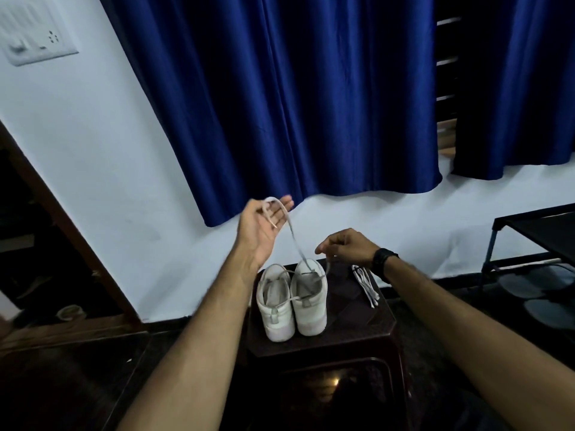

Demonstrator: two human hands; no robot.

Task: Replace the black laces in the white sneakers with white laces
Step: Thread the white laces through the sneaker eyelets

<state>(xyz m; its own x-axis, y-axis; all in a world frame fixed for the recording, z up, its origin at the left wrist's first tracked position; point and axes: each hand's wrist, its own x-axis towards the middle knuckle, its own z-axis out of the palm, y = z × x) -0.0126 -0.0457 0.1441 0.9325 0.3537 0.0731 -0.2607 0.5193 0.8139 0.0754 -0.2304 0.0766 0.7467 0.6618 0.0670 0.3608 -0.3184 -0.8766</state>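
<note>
Two white sneakers, the left one [275, 309] and the right one [311, 301], stand side by side on a dark plastic stool [351, 325], heels toward me. A white lace [294, 236] runs up from the right sneaker to my raised left hand [263, 225], which pinches its upper end with palm turned up. My right hand [345, 245], lower and to the right, pinches the lace's other end above the stool. A bundle of laces [367, 286], white with some dark strands, lies on the stool right of the sneakers.
A white wall and blue curtains [295, 98] stand close behind the stool. A dark metal rack [535, 231] with footwear below is at the right. A wooden door frame [71, 231] is at the left. The floor is dark.
</note>
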